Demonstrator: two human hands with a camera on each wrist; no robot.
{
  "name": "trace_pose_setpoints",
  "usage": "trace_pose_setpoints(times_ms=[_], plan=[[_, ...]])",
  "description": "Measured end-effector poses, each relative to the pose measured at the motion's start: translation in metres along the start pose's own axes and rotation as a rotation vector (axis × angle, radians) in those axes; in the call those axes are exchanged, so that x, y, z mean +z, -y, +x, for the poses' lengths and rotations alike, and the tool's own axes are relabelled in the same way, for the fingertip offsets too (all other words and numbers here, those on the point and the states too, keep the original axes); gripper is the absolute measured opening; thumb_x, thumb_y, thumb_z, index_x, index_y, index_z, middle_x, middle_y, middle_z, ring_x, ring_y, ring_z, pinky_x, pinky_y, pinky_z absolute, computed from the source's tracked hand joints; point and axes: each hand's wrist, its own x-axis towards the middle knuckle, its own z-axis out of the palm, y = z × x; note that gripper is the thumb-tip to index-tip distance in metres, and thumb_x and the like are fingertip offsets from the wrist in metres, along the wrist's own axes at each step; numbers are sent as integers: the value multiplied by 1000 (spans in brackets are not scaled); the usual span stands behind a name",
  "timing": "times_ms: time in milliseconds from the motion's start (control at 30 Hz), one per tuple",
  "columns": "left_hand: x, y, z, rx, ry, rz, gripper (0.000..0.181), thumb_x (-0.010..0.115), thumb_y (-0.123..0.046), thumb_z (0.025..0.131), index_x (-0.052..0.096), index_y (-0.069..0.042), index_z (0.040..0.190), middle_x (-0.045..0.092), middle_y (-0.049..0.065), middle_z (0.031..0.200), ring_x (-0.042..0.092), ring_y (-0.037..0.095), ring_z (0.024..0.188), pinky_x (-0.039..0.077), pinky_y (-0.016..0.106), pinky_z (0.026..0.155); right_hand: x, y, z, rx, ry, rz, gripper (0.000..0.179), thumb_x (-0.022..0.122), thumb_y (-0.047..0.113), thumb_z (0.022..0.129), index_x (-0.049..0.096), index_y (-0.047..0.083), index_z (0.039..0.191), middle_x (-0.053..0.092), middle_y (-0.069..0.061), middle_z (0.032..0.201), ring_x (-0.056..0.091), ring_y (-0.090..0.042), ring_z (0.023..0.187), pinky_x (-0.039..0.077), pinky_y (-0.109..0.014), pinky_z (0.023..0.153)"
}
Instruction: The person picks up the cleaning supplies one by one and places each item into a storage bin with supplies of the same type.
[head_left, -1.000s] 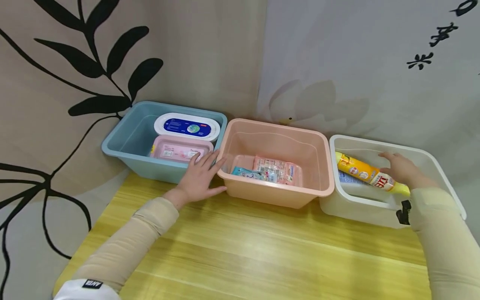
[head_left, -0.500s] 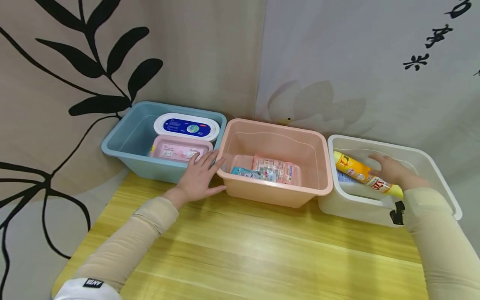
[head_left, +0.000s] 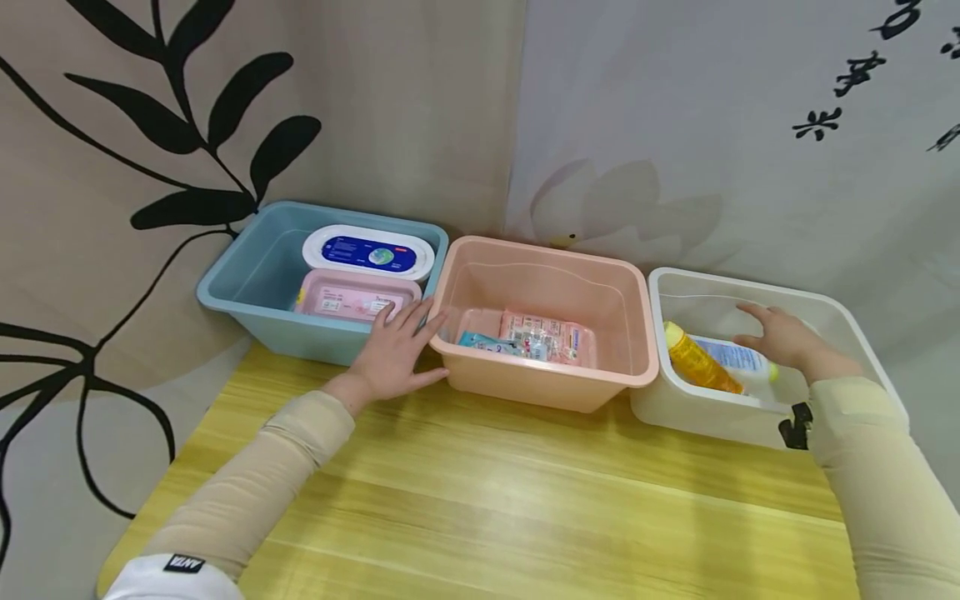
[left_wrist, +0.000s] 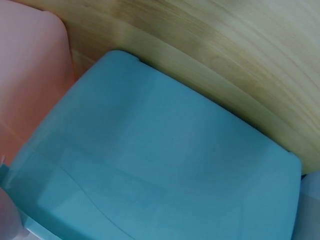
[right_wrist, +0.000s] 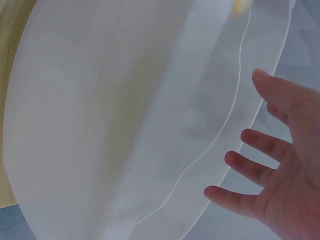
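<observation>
My right hand (head_left: 787,340) is over the white bin (head_left: 697,412), its fingers extended and spread. In the right wrist view, nothing lies in that hand (right_wrist: 295,185). A yellow-orange bottle or tube (head_left: 697,358) lies tilted at the bin's left front. Beside it, a white bottle with a blue label (head_left: 731,354) lies near my right fingertips; whether they touch is unclear. My left hand (head_left: 390,358) rests with spread fingers at the front corner where the blue bin (head_left: 300,337) meets the pink bin (head_left: 540,387).
Inside the blue bin sit a white oval container (head_left: 367,252) with a dark-blue label and a pink container (head_left: 360,296). Pink packets (head_left: 555,333) and a light-blue packet (head_left: 491,343) lie in the pink bin. The bins stand along the wooden table's (head_left: 525,500) back, before a printed curtain (head_left: 420,108).
The yellow bottle has left my right hand and turned over, lying further left in the white bin. More of the white bottle now shows. My left hand stays in place.
</observation>
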Motion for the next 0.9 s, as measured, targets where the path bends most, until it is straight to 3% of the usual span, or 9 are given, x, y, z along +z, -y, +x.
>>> trace_pose_setpoints(times_ms=[400,600,900], plan=[[1,-3,-1,3,5,-26,87,54,-63,82,25,-16,149,21,16,154,26,36,139,17,61,110,3,0,-15,6,-29,33,68,51,30,95,22,-11,140,25,-49,131,28,-63,117,27,-69,98],[-5,-4,-2,-44,36,-127,81,52,-58,87,24,-15,150,20,15,155,18,36,142,7,64,110,2,11,-23,39,-49,63,72,45,39,97,19,-11,142,22,-48,134,26,-63,119,24,-70,98],[-22,-4,4,-115,-13,-244,75,52,-51,90,25,-11,149,25,18,153,16,38,142,2,65,110,-3,38,-36,118,-163,89,79,23,59,96,13,0,148,18,-39,143,14,-62,126,11,-76,97]])
